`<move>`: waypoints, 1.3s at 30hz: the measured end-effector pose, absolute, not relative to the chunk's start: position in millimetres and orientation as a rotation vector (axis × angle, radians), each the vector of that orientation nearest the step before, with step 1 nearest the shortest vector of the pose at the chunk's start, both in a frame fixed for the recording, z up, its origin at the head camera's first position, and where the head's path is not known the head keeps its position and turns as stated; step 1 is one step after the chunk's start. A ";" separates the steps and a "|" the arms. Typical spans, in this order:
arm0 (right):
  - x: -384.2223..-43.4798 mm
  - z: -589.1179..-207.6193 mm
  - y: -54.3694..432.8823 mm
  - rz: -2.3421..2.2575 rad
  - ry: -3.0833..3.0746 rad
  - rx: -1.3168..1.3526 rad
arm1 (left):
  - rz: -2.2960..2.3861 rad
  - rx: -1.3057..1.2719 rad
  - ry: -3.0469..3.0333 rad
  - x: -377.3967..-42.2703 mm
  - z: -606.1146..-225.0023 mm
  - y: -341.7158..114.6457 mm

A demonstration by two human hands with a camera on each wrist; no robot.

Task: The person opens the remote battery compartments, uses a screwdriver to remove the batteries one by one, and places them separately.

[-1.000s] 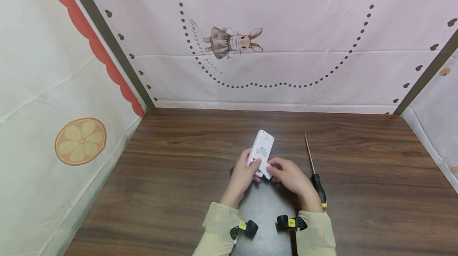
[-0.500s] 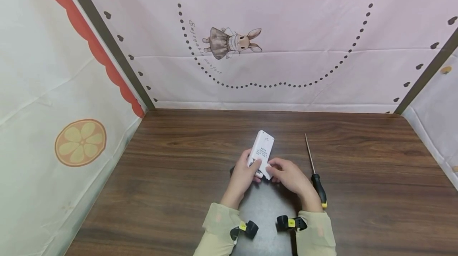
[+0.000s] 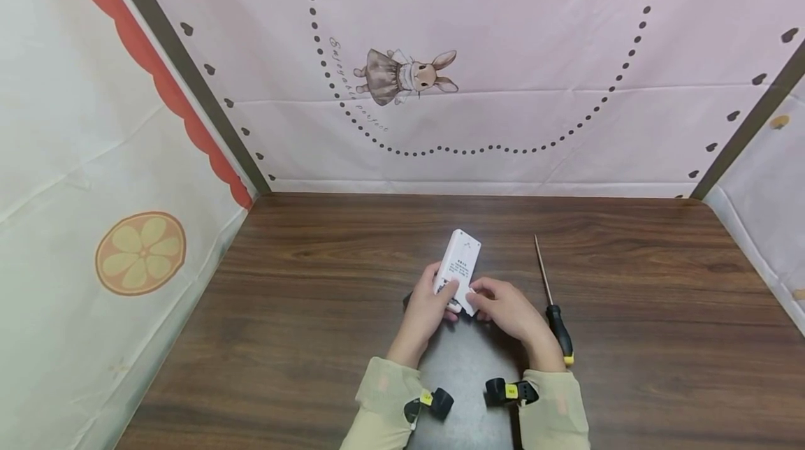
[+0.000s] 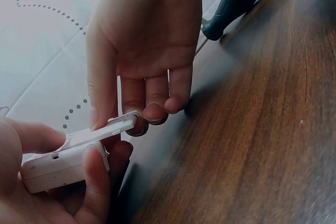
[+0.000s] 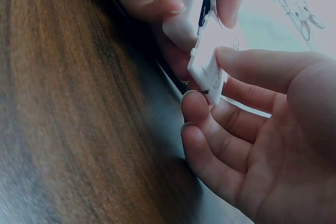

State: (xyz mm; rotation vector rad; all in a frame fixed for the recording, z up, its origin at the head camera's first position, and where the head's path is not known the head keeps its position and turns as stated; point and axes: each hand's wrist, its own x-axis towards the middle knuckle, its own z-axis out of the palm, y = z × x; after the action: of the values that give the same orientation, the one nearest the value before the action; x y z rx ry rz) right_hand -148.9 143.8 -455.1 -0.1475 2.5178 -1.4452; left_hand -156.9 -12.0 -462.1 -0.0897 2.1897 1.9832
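Observation:
A white remote control (image 3: 462, 251), printed side with small text up, is held in my left hand (image 3: 428, 307) above the table. My left thumb lies on its back, and the fingers curl round its sides. The white battery cover (image 5: 206, 59) is pinched between the thumb and fingers of my right hand (image 3: 512, 310). It sits at an angle over the remote's near end, partly off the compartment. A dark battery (image 5: 205, 8) shows inside the gap in the right wrist view. Whether the cover's far end touches the remote is hidden by my left thumb.
A screwdriver (image 3: 558, 331) with a black and yellow handle lies right of my right hand, its shaft pointing away. Beneath my forearms is a grey surface (image 3: 465, 373) on the wooden table (image 3: 314, 310). Part of a dark object (image 3: 407, 301) shows beside my left hand. Printed cloth walls (image 3: 503, 31) enclose the table.

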 end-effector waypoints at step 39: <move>-148.4 -451.2 142.4 -1.405 2.540 -0.132 | 1.997 -0.070 2.209 -155.6 -461.1 -14.0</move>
State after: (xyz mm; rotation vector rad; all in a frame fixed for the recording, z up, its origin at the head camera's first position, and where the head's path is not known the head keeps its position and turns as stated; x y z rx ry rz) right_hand -148.4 142.4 -451.2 -0.1322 2.5401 -1.4055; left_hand -155.6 -14.0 -461.1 -0.0697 2.2086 1.9970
